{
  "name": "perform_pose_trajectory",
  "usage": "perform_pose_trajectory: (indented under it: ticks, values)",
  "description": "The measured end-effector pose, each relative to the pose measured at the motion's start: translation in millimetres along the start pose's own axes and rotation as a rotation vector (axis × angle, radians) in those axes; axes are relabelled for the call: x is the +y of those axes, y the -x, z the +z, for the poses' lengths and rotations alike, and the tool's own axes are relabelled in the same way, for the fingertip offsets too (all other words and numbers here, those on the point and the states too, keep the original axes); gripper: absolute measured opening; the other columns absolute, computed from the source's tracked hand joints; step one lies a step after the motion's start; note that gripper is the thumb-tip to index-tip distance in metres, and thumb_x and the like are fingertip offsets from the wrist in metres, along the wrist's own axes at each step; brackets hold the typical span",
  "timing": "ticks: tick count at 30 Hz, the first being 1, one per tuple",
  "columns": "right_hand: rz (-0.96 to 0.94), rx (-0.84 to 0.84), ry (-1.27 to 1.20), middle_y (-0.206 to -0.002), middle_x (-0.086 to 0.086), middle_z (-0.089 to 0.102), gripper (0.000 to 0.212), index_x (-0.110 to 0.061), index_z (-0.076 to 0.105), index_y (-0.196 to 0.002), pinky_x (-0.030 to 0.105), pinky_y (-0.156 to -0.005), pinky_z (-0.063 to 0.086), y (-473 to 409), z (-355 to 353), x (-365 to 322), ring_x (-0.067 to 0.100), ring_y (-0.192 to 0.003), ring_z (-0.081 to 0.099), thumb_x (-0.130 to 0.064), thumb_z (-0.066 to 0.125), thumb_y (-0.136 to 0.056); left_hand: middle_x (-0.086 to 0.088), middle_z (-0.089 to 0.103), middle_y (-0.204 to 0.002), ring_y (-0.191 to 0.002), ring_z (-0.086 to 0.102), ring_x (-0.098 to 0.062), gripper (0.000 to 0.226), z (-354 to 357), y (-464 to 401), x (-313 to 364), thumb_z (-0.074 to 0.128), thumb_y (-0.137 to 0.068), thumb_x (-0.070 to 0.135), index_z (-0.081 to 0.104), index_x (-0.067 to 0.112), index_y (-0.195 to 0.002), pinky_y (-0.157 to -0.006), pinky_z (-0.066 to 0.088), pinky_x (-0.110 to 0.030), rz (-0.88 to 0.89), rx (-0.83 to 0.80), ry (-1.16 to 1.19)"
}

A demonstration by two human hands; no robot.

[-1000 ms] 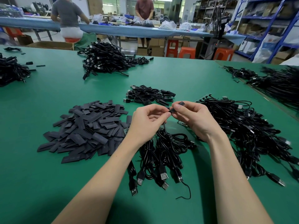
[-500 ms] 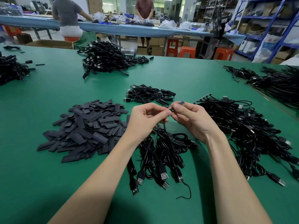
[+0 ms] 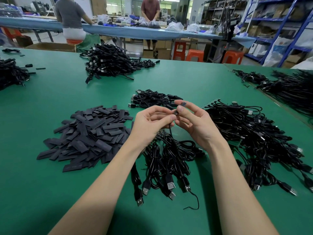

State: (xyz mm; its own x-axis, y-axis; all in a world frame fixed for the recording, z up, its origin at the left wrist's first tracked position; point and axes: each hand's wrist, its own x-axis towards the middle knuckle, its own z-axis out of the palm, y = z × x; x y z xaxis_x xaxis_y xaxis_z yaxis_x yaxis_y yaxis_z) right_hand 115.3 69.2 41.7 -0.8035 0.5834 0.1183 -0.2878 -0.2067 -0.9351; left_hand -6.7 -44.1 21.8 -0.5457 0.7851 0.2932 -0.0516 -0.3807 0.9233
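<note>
Both my hands are raised over the green table [image 3: 50, 192], fingertips nearly meeting. My left hand [image 3: 150, 124] pinches a thin black cable [image 3: 171, 133] just below its end, and the cable hangs down into a loose bundle of USB cables [image 3: 169, 167]. My right hand [image 3: 194, 122] pinches a small dark piece [image 3: 183, 104] at the cable's tip between thumb and forefinger; blur hides its shape. A heap of flat black sleeve pieces [image 3: 88, 134] lies left of my left hand.
A big tangle of black cables [image 3: 254, 143] lies right of my right hand, a small bundle [image 3: 152, 99] just beyond my fingers. More cable piles sit far back [image 3: 108, 63], far left [image 3: 11, 73] and far right [image 3: 291, 89]. Two people work at a blue table [image 3: 118, 31] behind.
My right hand's fingers have opened out a little and the small piece sits higher at my fingertips. The left hand keeps its pinch on the cable.
</note>
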Motion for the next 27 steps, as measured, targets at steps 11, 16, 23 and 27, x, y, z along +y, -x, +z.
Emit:
perform_pose_trajectory:
  ticks: [11,16,23,27]
  values:
    - [-0.188,0.083,-0.016,-0.101,0.013,0.076,0.03,-0.026,0.077,-0.108,0.028,-0.08,0.058,-0.9,10.4,4.6,0.022,-0.09,0.073,-0.018,0.079,-0.079,-0.009,0.074,-0.077,-0.069,0.071,-0.017,0.012,-0.5,0.3,0.3,0.078,-0.082,0.001,0.073,0.01,-0.087,-0.066,0.055,-0.021,-0.025,0.023,0.004]
    - [-0.214,0.102,0.006,-0.091,0.011,0.075,0.024,-0.018,0.079,-0.103,0.028,-0.078,0.058,-1.9,11.2,4.6,0.021,-0.081,0.072,-0.015,0.079,-0.079,-0.009,0.073,-0.074,-0.068,0.071,-0.017,0.013,-0.2,1.8,1.7,0.078,-0.082,0.0,0.074,0.013,-0.084,-0.066,0.055,-0.02,-0.042,0.021,-0.003]
    - [-0.211,0.148,0.016,-0.088,0.01,0.074,0.017,-0.016,0.079,-0.1,0.025,-0.076,0.057,-3.6,10.3,4.8,0.019,-0.078,0.071,-0.006,0.075,-0.087,-0.01,0.074,-0.076,-0.068,0.07,-0.017,0.015,-0.2,3.0,2.7,0.079,-0.082,0.003,0.076,0.017,-0.081,-0.066,0.055,-0.02,-0.039,0.007,-0.023]
    - [-0.186,0.168,0.036,-0.09,0.012,0.076,0.02,-0.018,0.078,-0.103,0.026,-0.076,0.058,-4.0,11.3,3.5,0.02,-0.079,0.071,-0.007,0.076,-0.087,-0.01,0.074,-0.078,-0.069,0.071,-0.018,0.013,-0.7,3.2,2.9,0.079,-0.082,0.004,0.076,0.017,-0.081,-0.066,0.055,-0.021,-0.037,0.015,-0.017]
